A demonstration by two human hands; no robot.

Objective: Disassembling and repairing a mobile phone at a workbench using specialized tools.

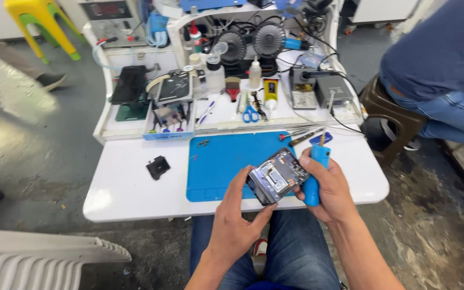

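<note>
- A small black part lay alone on the white table, well left of the hands and touching nothing.
- A blue mat covered the middle of the table; a few tiny bits, too small to name, sat near its top edge.
- The left hand reached up from below, fingers curled, thumb and fingertips pinching the lower left edge of the opened phone. It was closed on that edge only, not wrapped round the body.
- The phone was held tilted above the mat's right end, just off the table's front edge, its back off and the metal shields and board inside facing the camera.
- It looked light and stiff, but fragile where it was open: the bare board and any thin cables would not stand pressure or a slipping fingertip. The safest hold seemed to be the frame's outer edges, as the left hand had it, with no finger on the inside.
- The smooth metal edges could be slippery, so a grip from two opposite sides seemed wiser than one.
- The right hand was closed round a blue tool, held upright in the fist, while its fingertips also steadied the phone's right edge.
- Scissors, a glue tube and screwdrivers lay on the tray behind.
</note>
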